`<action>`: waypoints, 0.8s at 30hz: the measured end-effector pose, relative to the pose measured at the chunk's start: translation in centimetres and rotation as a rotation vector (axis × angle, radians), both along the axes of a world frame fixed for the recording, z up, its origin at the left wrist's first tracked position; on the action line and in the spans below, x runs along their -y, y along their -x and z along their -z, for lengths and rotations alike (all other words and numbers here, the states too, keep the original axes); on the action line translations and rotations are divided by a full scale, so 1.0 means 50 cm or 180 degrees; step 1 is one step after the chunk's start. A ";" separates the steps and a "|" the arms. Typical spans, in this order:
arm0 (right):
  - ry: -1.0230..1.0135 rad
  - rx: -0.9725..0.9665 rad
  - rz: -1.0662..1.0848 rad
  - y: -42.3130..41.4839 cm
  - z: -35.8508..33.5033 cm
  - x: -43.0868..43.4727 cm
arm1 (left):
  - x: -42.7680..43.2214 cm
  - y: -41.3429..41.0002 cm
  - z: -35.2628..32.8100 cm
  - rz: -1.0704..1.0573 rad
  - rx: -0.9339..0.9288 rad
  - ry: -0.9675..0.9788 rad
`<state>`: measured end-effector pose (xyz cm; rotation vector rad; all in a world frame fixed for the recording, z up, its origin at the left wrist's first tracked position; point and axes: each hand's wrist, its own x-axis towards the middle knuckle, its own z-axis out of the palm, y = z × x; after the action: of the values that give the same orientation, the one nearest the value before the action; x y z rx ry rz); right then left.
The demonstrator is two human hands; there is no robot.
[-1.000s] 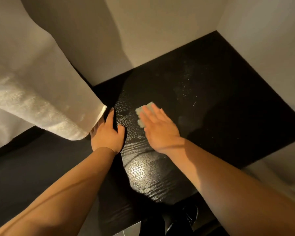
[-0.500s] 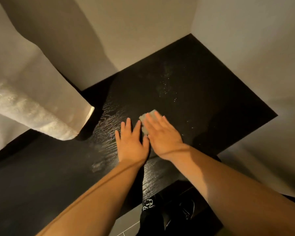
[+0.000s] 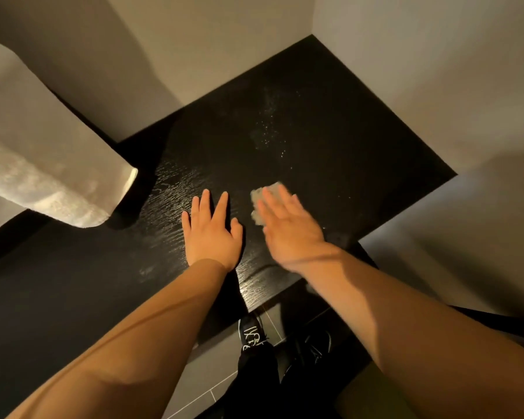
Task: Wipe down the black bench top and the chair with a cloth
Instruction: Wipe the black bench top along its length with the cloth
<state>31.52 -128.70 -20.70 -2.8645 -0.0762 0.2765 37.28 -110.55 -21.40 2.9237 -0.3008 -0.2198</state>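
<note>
The black wood-grain bench top (image 3: 330,140) fills the middle of the head view, set into a corner of pale walls. A small pale cloth (image 3: 259,196) lies on it, mostly hidden under my right hand (image 3: 288,228), which presses flat on it with straight fingers and is motion-blurred. My left hand (image 3: 211,229) rests flat on the bench just left of the cloth, fingers spread and straight. Pale specks and a smear (image 3: 266,131) show on the bench beyond the cloth. No chair is in view.
A white towel (image 3: 52,176) hangs over the bench's left part, its lower edge near the surface. Walls close the bench at the back and right. Below the front edge are grey floor tiles (image 3: 212,373) and my black shoes (image 3: 251,334).
My right hand has slid the cloth to the right across the bench. My left hand came away from the towel to the middle of the bench and now stays flat there.
</note>
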 end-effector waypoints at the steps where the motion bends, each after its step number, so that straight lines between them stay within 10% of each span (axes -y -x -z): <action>1: 0.0003 0.0010 -0.0196 0.023 0.002 -0.025 | 0.001 0.001 0.000 -0.0007 -0.0003 0.0004; 15: 0.0119 -0.0139 0.0483 0.091 -0.022 0.150 | 0.041 0.129 -0.010 0.0045 -0.0090 -0.0131; 24: -0.0017 -0.0062 -0.0344 0.163 -0.003 0.001 | 0.047 0.131 0.002 -0.0063 0.0057 -0.0025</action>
<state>23.38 -128.76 -20.56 -2.8564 -0.2281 0.3249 30.75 -112.89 -21.52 2.9365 -0.2741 -0.1922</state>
